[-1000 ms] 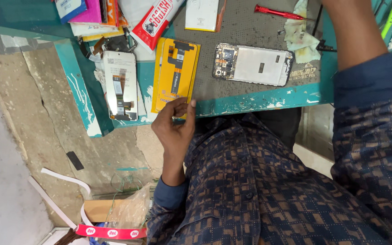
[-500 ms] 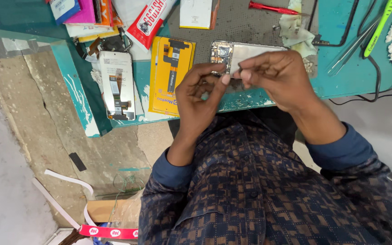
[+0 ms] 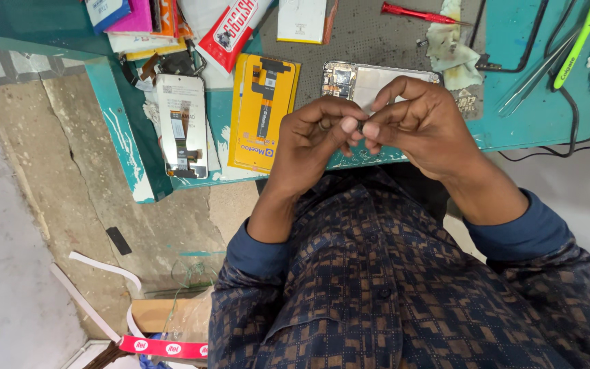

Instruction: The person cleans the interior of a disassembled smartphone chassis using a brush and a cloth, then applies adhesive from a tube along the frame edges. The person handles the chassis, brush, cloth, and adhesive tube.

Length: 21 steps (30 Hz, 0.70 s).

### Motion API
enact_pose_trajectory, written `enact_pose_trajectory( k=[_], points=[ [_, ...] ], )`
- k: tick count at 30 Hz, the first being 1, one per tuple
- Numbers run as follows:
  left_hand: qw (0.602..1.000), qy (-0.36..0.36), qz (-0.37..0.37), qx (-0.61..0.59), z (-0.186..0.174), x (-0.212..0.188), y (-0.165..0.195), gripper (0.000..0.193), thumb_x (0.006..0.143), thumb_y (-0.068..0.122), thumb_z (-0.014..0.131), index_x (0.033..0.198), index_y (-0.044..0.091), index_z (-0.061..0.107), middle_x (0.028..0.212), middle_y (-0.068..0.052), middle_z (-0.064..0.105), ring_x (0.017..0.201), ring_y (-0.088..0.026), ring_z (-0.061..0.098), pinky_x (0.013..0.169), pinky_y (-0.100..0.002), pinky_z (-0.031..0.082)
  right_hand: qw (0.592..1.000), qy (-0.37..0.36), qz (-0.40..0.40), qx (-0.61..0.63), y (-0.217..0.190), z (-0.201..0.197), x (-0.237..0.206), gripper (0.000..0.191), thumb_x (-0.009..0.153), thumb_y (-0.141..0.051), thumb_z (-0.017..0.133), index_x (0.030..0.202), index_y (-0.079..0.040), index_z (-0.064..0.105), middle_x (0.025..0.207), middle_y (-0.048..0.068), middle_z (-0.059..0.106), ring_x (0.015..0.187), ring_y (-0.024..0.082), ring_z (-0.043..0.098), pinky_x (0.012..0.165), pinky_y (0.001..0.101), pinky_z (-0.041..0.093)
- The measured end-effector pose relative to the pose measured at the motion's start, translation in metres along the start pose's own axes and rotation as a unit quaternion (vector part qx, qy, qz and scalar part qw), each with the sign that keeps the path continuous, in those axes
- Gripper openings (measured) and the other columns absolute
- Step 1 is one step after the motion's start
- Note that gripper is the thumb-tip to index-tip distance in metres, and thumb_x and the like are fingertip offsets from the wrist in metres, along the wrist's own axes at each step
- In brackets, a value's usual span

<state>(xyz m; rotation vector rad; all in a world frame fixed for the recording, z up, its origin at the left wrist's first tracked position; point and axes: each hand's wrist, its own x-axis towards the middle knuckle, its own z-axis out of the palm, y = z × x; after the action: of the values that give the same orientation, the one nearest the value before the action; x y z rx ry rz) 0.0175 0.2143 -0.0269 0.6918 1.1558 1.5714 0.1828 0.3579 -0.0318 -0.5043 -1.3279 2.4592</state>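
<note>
A teal table point(image 3: 513, 130) is seen beneath a dark grey mat point(image 3: 370, 41). A yellow screen package point(image 3: 262, 113) with black print, a red screwdriver point(image 3: 414, 12), a lime-green tool point(image 3: 575, 44) and a white phone panel point(image 3: 182, 123) are shown. The shirt point(image 3: 390, 287) is patterned in navy with brown blocks.

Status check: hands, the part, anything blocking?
Left hand and right hand pinch one tiny dark part between fingertips. Opened phone on the bench behind them. Nothing in the way.
</note>
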Motion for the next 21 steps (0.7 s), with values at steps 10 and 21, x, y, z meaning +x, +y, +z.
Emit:
enact_pose_trajectory(
  k=[10,21],
  points=[
    [0.983,0.175,0.058,-0.022,0.028,0.008,0.010,0.015,0.103,0.007,0.071,0.113,-0.004,0.072,0.100,-0.009,0.074,0.078,-0.009,0.066,0.067,-0.025,0.057,0.952,0.081,-0.200,-0.216,-0.011,0.034,-0.002,0.017,0.106,0.006,0.066,0.123,0.010,0.066,0.113,0.016,0.071,0.106,0.018,0.071,0.094,0.0297,0.060],
    [0.983,0.181,0.042,-0.010,0.031,0.007,0.013,0.015,0.101,0.008,0.072,0.111,-0.002,0.072,0.096,-0.007,0.072,0.079,-0.009,0.066,0.068,-0.025,0.058,0.969,0.085,-0.174,-0.152,-0.015,0.032,0.004,0.010,0.108,-0.001,0.070,0.116,0.005,0.067,0.107,0.012,0.070,0.097,0.013,0.072,0.088,0.0249,0.060]
  ],
)
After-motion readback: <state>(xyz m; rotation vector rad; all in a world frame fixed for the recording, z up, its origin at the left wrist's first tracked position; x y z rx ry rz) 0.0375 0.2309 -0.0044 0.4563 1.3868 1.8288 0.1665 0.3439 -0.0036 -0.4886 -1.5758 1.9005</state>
